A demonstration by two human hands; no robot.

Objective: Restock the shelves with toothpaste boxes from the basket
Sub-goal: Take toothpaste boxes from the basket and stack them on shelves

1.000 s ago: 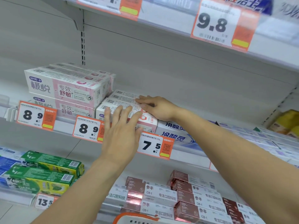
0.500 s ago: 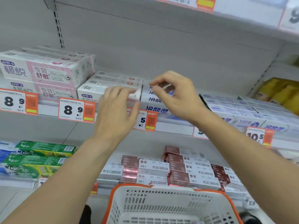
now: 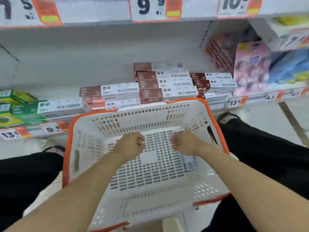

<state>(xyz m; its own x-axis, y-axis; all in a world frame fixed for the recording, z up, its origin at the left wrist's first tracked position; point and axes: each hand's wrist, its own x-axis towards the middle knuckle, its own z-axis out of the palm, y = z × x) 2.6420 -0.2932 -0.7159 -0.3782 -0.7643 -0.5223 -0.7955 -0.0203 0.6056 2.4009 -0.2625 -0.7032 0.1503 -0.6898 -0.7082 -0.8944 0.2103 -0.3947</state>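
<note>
Both hands, left hand (image 3: 129,144) and right hand (image 3: 184,144), hang over the white basket (image 3: 80,131), fingers curled loosely, grasping nothing; 1 toothpaste box (image 3: 189,163) lies on its floor beneath the right wrist.

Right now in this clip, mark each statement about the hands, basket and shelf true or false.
1. Both hands, left hand and right hand, are over the white plastic basket with the orange rim. True.
2. The basket is piled full of toothpaste boxes. False: only one small pale box shows on its floor by the right wrist.
3. The left hand holds a green box. False: its fingers are curled with no box in them.
4. Brown-and-white toothpaste boxes are stacked on the shelf beyond the basket. True.
</note>
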